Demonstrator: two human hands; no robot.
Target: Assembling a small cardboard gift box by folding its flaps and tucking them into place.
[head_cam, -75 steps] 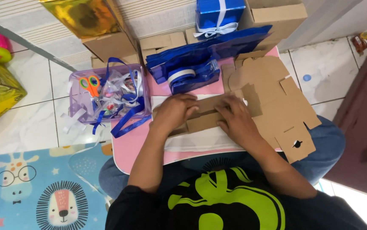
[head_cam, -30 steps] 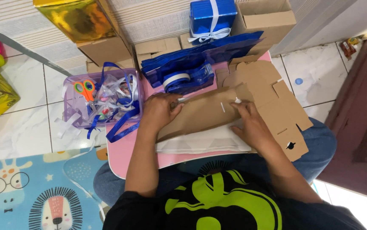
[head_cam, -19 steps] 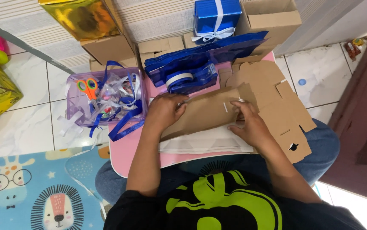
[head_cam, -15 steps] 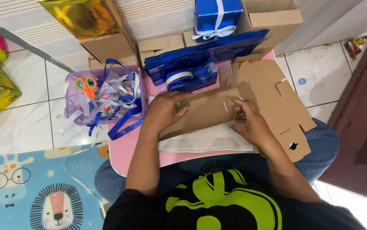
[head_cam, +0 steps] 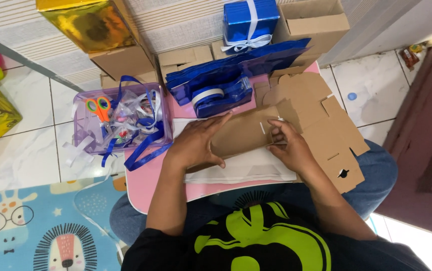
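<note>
Head view showed you seated at a small pink tabletop with rounded corners, both forearms reaching over it. Your left hand lay flat and spread, palm down, pressing on a folded flap of the brown cardboard box blank; it gripped nothing. Your right hand was partly curled, its fingertips pinching the edge of that same flap near a slit. The blank was die-cut, matte and stiff, with tabs and notches, and it spread from the middle of the tabletop out over its right edge above your knee. Under the flap lay a sheet of white paper, smooth and flat.

At the tabletop's left corner stood a translucent purple plastic bin, rectangular, holding a tangle of blue and white ribbon that spilled over its rim, plus scissors with orange and green handles. Behind your hands sat a blue tape dispenser with a white roll in it, resting against glossy blue sheets.

Further back, by the ribbed white wall, stood an open brown carton, whose inside you could not see into, and a shiny blue gift box tied with a white bow. A gold foil-wrapped box sat on another plain carton. The floor was white marbled tile, with a blue play mat printed with cartoon animals at lower left.
</note>
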